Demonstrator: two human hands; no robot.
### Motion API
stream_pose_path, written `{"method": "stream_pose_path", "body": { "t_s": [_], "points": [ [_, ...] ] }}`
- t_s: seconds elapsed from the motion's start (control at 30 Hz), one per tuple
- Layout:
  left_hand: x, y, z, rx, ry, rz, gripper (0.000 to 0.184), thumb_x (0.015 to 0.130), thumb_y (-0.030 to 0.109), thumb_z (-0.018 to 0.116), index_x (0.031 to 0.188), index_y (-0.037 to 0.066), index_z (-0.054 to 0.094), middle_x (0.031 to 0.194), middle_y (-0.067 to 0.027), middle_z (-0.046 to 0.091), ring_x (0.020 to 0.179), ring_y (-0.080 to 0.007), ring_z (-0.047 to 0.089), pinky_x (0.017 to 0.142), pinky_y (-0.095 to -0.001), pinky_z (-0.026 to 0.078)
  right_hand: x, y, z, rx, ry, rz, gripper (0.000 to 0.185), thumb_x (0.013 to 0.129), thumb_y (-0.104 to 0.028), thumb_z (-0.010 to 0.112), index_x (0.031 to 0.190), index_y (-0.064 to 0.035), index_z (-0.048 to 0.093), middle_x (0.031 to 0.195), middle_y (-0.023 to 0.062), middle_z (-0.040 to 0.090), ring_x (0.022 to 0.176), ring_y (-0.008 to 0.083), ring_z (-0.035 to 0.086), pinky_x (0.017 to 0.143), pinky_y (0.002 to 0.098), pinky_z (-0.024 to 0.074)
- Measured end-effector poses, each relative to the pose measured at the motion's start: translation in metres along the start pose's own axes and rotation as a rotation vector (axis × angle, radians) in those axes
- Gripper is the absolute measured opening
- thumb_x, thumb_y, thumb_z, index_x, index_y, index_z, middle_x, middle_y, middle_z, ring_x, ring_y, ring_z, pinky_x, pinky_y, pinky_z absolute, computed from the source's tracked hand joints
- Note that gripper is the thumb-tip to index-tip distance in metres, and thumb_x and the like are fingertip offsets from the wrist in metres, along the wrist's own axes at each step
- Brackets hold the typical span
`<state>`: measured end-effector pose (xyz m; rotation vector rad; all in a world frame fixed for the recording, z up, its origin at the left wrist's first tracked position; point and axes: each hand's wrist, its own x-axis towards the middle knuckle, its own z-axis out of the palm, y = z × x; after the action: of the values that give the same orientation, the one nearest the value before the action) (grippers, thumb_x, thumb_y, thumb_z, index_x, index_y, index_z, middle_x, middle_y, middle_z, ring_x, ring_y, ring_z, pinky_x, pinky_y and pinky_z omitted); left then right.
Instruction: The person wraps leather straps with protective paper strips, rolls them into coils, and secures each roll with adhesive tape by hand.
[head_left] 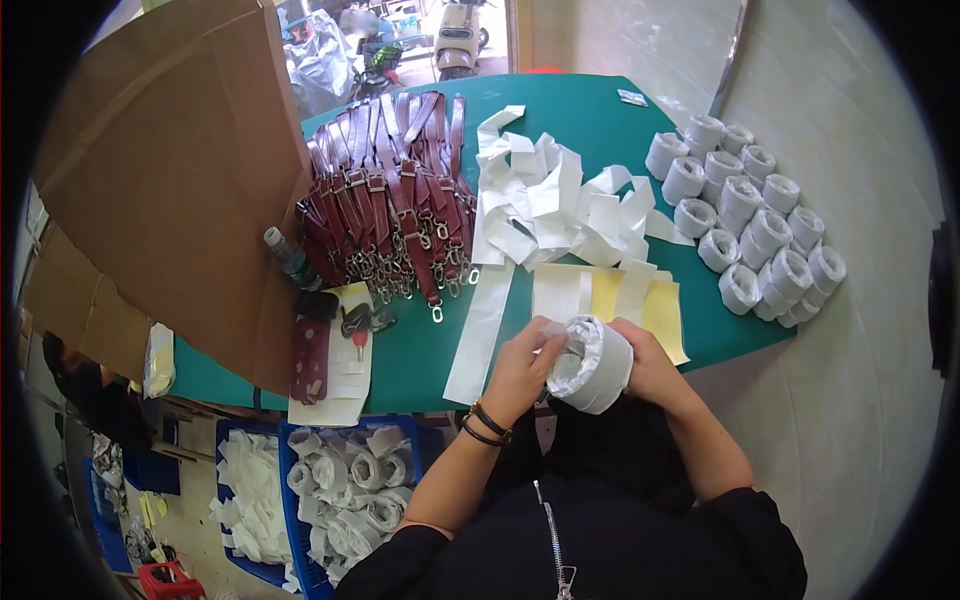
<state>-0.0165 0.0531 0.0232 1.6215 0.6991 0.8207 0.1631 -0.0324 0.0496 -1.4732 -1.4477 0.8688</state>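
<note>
White roll aslant, mouth up-left

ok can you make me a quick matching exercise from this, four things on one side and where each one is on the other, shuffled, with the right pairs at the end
Things:
1. single white roll
2. maroon straps
3. grouped white rolls
4. blue crate of rolls

Places:
A. along the right side of the green table
B. lower than the tabletop, on the person's left
C. between the left hand and the right hand
D. on the left part of the tabletop, near the big brown cardboard

Right pairs: 1-C, 2-D, 3-A, 4-B
</note>
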Motion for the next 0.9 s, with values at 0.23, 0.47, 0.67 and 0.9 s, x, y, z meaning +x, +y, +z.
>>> {"method": "stream_pose_path", "body": {
  "t_s": [0.23, 0.47, 0.67, 0.9],
  "points": [
    [-0.008, 0.012, 0.000, -0.080, 0.007, 0.061, 0.018, 0.094, 0.014, 0.052, 0.102, -0.001, 0.057, 0.083, -0.0032, 0.062, 0.075, -0.0059, 0.052, 0.067, -0.0203, 0.042, -0.004, -0.006, 0.012, -0.013, 0.241, -0.226, 0.032, 0.075, -0.006, 0.070, 0.104, -0.0005, 0.057, 0.092, 0.0120, 0.065, 0.088, 0.0200, 0.062, 0.080, 0.0294, 0.0474],
    [-0.013, 0.030, -0.005, -0.139, -0.030, 0.001, 0.020, 0.094, 0.016, 0.051, 0.102, -0.002, 0.058, 0.086, -0.0023, 0.062, 0.079, -0.0061, 0.053, 0.071, -0.0207, 0.043, -0.005, 0.000, 0.005, -0.071, 0.176, -0.440, 0.030, 0.076, -0.003, 0.066, 0.104, -0.0022, 0.057, 0.088, 0.0145, 0.065, 0.077, 0.0293, 0.065, 0.067, 0.0334, 0.0506],
    [-0.007, 0.026, -0.015, -0.513, -0.164, -0.196, 0.019, 0.094, 0.016, 0.052, 0.103, 0.001, 0.059, 0.092, -0.0034, 0.062, 0.086, -0.0103, 0.057, 0.076, -0.0231, 0.045, -0.004, -0.015, 0.003, -0.284, 0.208, -0.695, 0.033, 0.072, -0.004, 0.067, 0.104, -0.0037, 0.058, 0.088, 0.0110, 0.066, 0.076, 0.0246, 0.065, 0.067, 0.0325, 0.0512],
    [-0.014, 0.038, -0.015, -0.617, -0.174, -0.073, 0.026, 0.093, 0.021, 0.054, 0.108, -0.001, 0.057, 0.103, -0.0063, 0.061, 0.097, -0.0119, 0.054, 0.086, -0.0253, 0.041, -0.008, -0.043, -0.002, -0.703, 0.262, -1.102, 0.027, 0.071, -0.011, 0.064, 0.098, -0.0084, 0.062, 0.085, 0.0051, 0.064, 0.073, 0.0168, 0.064, 0.071, 0.0323, 0.0520]
  ]
}}
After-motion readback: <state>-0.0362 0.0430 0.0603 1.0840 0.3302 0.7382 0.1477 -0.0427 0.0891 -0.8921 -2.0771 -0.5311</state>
